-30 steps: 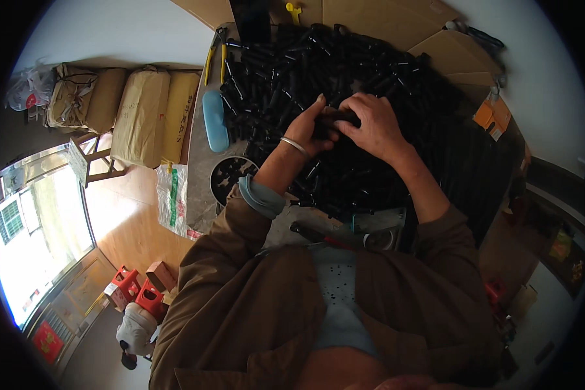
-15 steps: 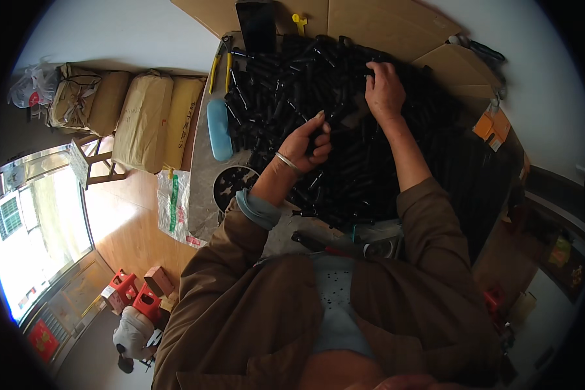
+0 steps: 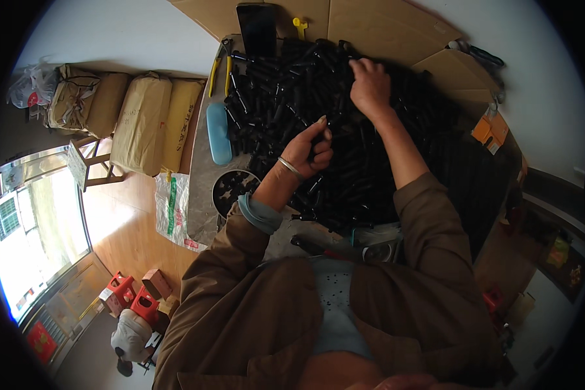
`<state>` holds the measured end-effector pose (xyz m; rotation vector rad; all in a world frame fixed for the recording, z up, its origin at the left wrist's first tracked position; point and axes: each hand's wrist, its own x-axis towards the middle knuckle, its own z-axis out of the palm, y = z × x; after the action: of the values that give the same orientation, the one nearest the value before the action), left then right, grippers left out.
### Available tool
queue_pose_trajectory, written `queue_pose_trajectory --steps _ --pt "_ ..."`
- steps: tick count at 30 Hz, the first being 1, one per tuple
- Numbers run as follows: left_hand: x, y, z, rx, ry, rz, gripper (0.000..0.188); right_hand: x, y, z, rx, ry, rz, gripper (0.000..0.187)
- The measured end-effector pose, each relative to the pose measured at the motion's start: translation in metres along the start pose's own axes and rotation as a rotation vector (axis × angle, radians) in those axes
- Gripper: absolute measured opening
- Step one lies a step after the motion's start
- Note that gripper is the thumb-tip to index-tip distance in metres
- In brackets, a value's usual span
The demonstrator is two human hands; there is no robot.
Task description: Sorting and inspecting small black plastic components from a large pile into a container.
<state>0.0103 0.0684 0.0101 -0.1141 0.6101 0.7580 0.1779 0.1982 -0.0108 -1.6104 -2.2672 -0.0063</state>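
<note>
A heap of black tube-shaped parts (image 3: pixel 286 97) covers most of the table under both my hands. Over the middle of the heap, my left hand (image 3: pixel 310 149) is closed, thumb up and fingers curled; a dark piece seems to lie in its grip, but it blends with the heap. My right hand (image 3: pixel 372 88) is farther back and to the right, back of the hand up and fingers bent down at the parts. Whatever its fingertips hold is hidden. Beside my left forearm stands a round tin (image 3: pixel 234 188) with small dark pieces in it.
A blue case (image 3: pixel 219 133), yellow-handled pliers (image 3: pixel 228 68) and a black phone (image 3: pixel 259 29) lie along the table's left and back. Cardboard (image 3: pixel 383 32) walls the back. Black-handled pliers (image 3: pixel 309 244) lie near my body. Wrapped packages (image 3: pixel 140 123) stand left; a person (image 3: pixel 133 335) sits beyond.
My right hand has moved left and slightly nearer, closer to my left hand. My left hand keeps its closed grip and has barely shifted.
</note>
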Motion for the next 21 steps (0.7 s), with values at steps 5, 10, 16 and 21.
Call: queue_pose_trajectory --steps 5,10,16,21 --pt "-0.005 0.004 -0.006 -0.006 -0.077 0.025 0.033 -0.024 -0.025 0.009 0.095 -0.173 -0.134 0.028" --pt "-0.006 0.002 -0.013 -0.015 -0.087 0.06 0.034 -0.021 -0.008 -0.012 0.237 0.045 -0.026 0.023" --pt "-0.004 -0.002 -0.005 0.02 -0.077 0.03 0.034 0.02 0.028 0.005 0.133 0.015 0.252 0.019" --pt "-0.003 -0.001 -0.004 -0.002 -0.085 0.025 0.035 0.034 0.021 0.016 -0.016 -0.219 0.277 0.029"
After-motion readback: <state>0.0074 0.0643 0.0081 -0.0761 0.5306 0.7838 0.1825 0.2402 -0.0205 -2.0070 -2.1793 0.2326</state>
